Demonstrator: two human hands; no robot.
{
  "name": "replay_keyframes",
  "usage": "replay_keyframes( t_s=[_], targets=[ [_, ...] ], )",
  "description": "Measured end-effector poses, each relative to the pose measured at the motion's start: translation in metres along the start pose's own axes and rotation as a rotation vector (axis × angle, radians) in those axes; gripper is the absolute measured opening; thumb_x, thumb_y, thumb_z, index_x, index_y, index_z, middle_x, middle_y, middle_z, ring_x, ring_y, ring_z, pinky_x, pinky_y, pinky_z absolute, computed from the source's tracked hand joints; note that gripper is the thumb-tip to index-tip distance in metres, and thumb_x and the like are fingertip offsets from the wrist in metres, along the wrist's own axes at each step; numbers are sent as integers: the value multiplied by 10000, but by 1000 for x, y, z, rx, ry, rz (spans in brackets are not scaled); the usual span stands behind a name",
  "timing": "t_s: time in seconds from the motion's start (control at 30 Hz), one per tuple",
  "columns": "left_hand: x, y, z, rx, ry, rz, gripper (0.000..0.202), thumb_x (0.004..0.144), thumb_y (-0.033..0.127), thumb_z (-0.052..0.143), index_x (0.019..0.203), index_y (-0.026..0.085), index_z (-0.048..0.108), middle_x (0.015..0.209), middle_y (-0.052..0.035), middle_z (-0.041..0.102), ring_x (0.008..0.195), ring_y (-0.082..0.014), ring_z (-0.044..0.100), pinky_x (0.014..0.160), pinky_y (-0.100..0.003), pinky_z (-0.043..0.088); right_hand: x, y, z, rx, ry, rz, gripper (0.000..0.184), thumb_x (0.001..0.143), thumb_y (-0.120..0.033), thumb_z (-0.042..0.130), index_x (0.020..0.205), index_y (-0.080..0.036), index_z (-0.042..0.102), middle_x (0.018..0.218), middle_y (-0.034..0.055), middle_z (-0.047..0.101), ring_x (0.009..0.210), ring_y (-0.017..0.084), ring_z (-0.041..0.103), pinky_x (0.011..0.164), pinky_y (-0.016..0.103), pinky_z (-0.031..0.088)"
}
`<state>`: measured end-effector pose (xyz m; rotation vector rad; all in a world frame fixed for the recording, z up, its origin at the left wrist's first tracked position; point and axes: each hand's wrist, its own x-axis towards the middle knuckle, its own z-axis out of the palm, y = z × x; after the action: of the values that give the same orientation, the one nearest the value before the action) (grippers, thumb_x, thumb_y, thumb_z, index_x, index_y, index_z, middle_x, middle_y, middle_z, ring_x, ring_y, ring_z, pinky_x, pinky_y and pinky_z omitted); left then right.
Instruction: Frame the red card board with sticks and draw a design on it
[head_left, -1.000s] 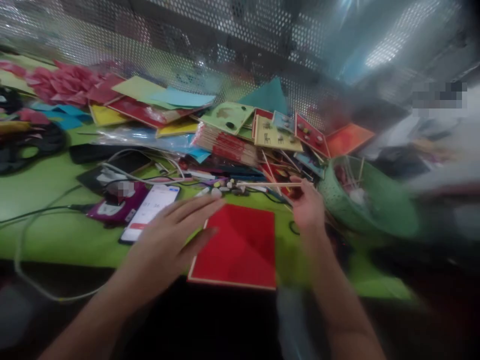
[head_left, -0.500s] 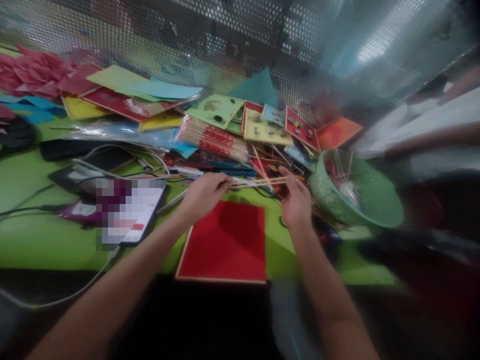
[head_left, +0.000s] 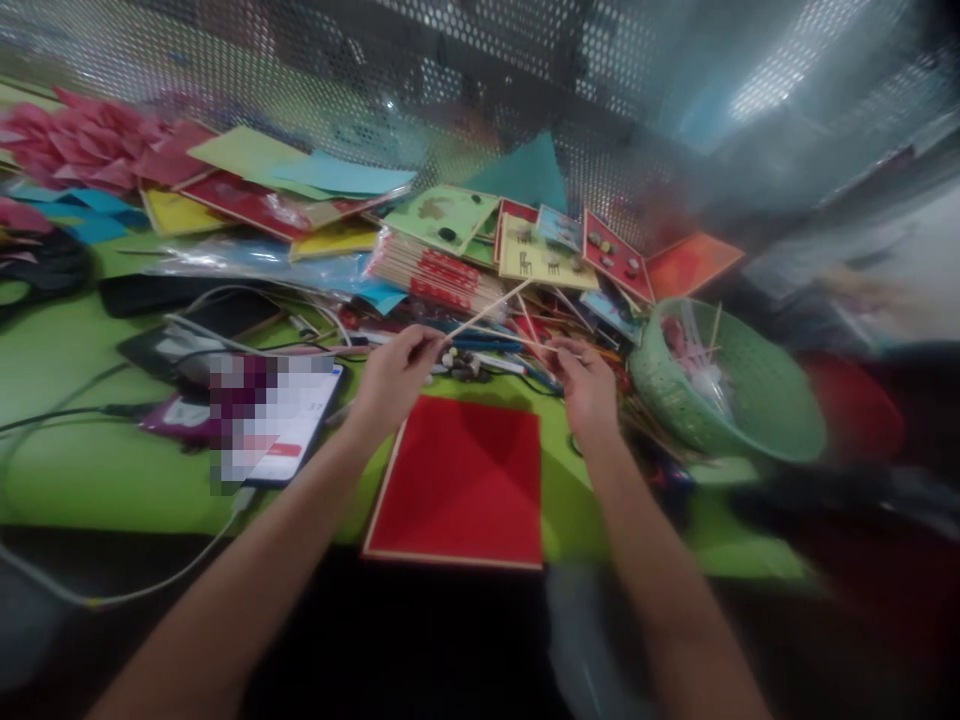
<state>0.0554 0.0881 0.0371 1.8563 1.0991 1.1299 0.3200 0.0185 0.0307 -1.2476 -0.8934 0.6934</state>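
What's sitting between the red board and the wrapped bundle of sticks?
In the head view, pebble-like pieces and a white pen-like item lie there among clutter, with two held sticks above.

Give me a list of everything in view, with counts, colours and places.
Held sticks: two, pale, one per hand
Board: one, red, front centre
Pebbles: several, mixed, behind board
Phone: one, white screen, left of board
Bundled sticks: many, pale and red, behind pebbles
Bowl: one, green, right
Chair-picture card: one, yellow, back centre
Card: one, orange, back right
Crumpled paper: pink, back left, count unclear
Table: one, green, underneath
Other clutter: too blurred to count
Left hand: one, bare, centre
Right hand: one, bare, right of centre
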Motion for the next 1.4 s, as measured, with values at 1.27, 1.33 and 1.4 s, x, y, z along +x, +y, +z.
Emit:
replay_keyframes(
  t_s=[1.27, 1.33, 1.4],
  targets=[
    [-84, -12, -44, 460, -211, 156, 294, 1048, 263, 493, 1139, 191, 762, 1227, -83, 780, 1159, -256, 708, 1074, -451, 528, -53, -9, 28, -981, -665, -508, 217, 1021, -273, 599, 1052, -255, 813, 914, 73, 772, 881, 260, 638, 792, 394, 484],
    [-85, -14, -44, 451, -216, 152, 289, 1041, 251, 499, 1147, 201, 763, 1234, -76, 780, 1169, -260, 707, 1073, -463, 532, -53, -9, 29, -970, -656, -482, 216, 1017, -278, 601, 1039, -267, 816, 908, 71, 772, 881, 259, 646, 803, 401, 489],
    [-85, -13, -44, 435, -213, 151, 280, 1038, 259, 509, 1150, 211, 762, 1224, -74, 782, 1168, -259, 709, 1072, -465, 535, -53, -11, 29, -933, -629, -452, 201, 1004, -286, 620, 1017, -273, 820, 899, 68, 773, 880, 259, 654, 821, 411, 497]
  ],
)
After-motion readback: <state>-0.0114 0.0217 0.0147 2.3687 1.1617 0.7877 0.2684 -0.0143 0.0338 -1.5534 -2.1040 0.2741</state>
